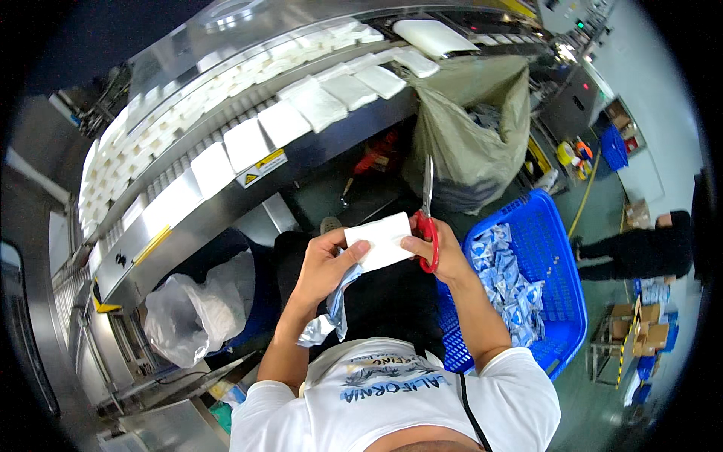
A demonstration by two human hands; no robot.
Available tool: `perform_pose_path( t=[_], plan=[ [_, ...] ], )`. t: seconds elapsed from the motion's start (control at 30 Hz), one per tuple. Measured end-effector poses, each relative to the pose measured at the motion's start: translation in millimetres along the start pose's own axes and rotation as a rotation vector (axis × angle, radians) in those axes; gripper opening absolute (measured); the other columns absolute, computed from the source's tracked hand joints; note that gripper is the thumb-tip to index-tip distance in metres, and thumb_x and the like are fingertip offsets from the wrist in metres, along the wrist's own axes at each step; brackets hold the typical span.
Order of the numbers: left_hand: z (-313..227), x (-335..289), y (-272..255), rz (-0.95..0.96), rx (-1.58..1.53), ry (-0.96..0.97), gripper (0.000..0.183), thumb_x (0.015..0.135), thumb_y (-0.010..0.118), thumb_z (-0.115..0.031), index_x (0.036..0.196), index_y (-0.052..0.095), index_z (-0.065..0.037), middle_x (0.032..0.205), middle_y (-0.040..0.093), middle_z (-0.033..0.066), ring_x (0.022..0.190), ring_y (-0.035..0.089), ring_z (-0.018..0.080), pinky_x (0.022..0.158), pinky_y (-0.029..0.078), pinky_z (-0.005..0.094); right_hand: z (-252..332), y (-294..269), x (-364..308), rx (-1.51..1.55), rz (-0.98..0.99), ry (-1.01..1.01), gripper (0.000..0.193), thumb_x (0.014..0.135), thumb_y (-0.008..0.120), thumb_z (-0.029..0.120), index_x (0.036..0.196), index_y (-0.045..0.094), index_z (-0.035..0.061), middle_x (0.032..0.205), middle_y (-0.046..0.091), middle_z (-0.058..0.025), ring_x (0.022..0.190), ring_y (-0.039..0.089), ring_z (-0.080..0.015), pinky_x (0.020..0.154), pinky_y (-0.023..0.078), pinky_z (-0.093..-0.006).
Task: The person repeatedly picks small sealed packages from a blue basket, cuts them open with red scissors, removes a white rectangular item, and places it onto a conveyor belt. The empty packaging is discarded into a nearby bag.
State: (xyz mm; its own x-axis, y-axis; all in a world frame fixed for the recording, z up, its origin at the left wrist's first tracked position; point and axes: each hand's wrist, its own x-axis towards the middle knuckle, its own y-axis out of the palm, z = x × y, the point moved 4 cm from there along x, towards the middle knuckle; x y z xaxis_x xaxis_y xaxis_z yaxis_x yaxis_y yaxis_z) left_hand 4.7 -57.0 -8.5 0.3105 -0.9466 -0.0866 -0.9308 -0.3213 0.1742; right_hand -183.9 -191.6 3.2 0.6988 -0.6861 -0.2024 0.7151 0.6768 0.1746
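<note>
Both hands hold a white folded sheet [379, 239] between them, in front of my body. My left hand [322, 265] pinches its left end, thumb on top. A torn-looking blue and silver foil wrapper [337, 309] hangs from that same hand, down beside the wrist. My right hand [450, 260] grips the sheet's right end with its thumb. It also holds scissors [428, 197] with red handles, the blades pointing up and away from me. Whether the blades are closed tight is hard to see.
Ahead, a metal conveyor [211, 200] carries rows of white folded sheets. At right stands a blue plastic basket [574, 301] with blue-and-white packets. Beyond it is a large greenish sack [471, 151]. A clear plastic bag [188, 316] lines a bin at left. A person in dark clothes [655, 245] stands far right.
</note>
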Motion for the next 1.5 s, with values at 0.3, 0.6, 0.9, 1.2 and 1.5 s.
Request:
perform_pose_path(
  t=[0.3, 0.6, 0.9, 1.2, 1.5],
  plan=[
    [-33, -7, -22, -0.133, -0.012, 0.031, 0.021, 0.098, 0.071, -0.015, 0.112, 0.073, 0.0, 0.092, 0.072, 0.0008, 0.08, 0.063, 0.0067, 0.073, 0.049, 0.0234, -17, 17, 2, 0.144, 0.182, -0.058, 0.034, 0.093, 0.078, 0.023, 0.111, 0.063, -0.001, 0.103, 0.072, -0.0114, 0.094, 0.07, -0.0185, 0.081, 0.055, -0.0305],
    [-23, 31, 11, -0.675, 0.141, 0.425, 0.031, 0.105, 0.066, -0.026, 0.108, 0.068, 0.004, 0.09, 0.07, 0.0052, 0.076, 0.057, 0.0066, 0.067, 0.045, 0.0229, -26, 53, -33, -0.167, 0.138, -0.283, 0.052, 0.077, 0.093, 0.017, 0.115, 0.06, 0.0017, 0.114, 0.07, -0.0113, 0.102, 0.066, -0.0197, 0.088, 0.053, -0.0354],
    [-28, 20, -16, -0.71, 0.071, 0.395, 0.028, 0.106, 0.063, -0.026, 0.108, 0.065, 0.002, 0.073, 0.065, 0.0047, 0.051, 0.052, 0.0048, 0.045, 0.043, 0.021, 3, -85, 9, 0.208, -0.19, -0.271, 0.011, 0.093, 0.07, 0.008, 0.1, 0.063, 0.0032, 0.094, 0.066, -0.0041, 0.088, 0.065, -0.0168, 0.081, 0.056, -0.0325],
    [-24, -40, -71, -0.629, -0.075, 0.201, 0.03, 0.1, 0.071, -0.024, 0.117, 0.066, 0.0, 0.078, 0.066, 0.0007, 0.052, 0.052, 0.0026, 0.044, 0.042, 0.0185, 134, -375, 210, -1.005, -1.216, -0.549, 0.033, 0.092, 0.079, 0.033, 0.086, 0.064, 0.0034, 0.074, 0.065, -0.0106, 0.071, 0.066, -0.0252, 0.069, 0.052, -0.0379],
    [-109, -90, -162, -0.836, 0.327, 0.347, 0.036, 0.101, 0.068, -0.029, 0.125, 0.066, -0.002, 0.102, 0.067, 0.0017, 0.091, 0.06, 0.0099, 0.081, 0.047, 0.0259, 43, -307, 180, -0.274, -0.732, -0.47, 0.021, 0.099, 0.07, 0.029, 0.105, 0.07, 0.0089, 0.094, 0.073, -0.0023, 0.059, 0.052, -0.005, 0.048, 0.037, -0.0218]
  ],
)
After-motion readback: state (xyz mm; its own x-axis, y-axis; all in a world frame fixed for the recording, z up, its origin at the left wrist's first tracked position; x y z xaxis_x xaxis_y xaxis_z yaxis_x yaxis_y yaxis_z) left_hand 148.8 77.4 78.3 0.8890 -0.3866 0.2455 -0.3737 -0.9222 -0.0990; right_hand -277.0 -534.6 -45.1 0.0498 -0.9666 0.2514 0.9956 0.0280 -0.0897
